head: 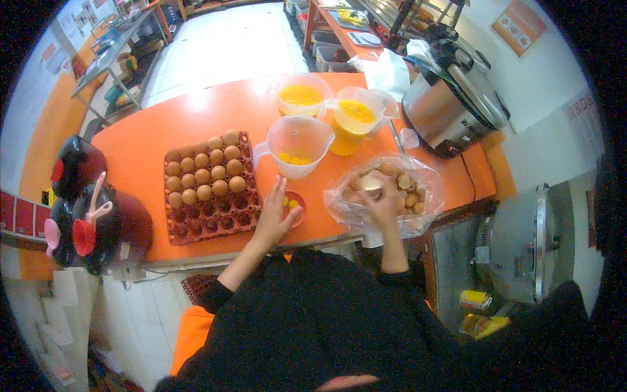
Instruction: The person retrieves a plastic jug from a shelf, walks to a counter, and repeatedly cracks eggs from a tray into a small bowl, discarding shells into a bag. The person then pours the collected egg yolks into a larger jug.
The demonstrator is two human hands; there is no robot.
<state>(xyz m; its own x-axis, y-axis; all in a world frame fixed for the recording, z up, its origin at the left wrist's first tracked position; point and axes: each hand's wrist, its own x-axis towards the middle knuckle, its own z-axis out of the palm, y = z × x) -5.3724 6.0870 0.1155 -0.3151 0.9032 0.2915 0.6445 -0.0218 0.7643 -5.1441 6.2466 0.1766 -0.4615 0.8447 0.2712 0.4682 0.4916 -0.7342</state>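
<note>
My left hand (pixel 274 214) is spread beside a small red bowl (pixel 302 215), its thumb across the near part of the bowl. Yellow egg yolks (pixel 293 203) lie in the bowl. A clear plastic bag (pixel 338 198) of broken eggshells (pixel 411 200) sits to the right, and over it my right hand (pixel 385 203) holds a cracked eggshell (pixel 371 182). Behind the bowl stands a translucent measuring jug (pixel 299 139) with several whole yolks at its bottom. On the left, a purplish egg tray (pixel 210 230) carries rows of brown eggs (pixel 203 176); its nearest rows are vacant.
Further back on the orange table (pixel 220 112) are jugs of yellow egg liquid, one at the back (pixel 300 95) and another to its right (pixel 356 112). A large steel cooker (pixel 448 108) stands at right. Black pots (pixel 117 220) with red and pink utensils crowd the left edge.
</note>
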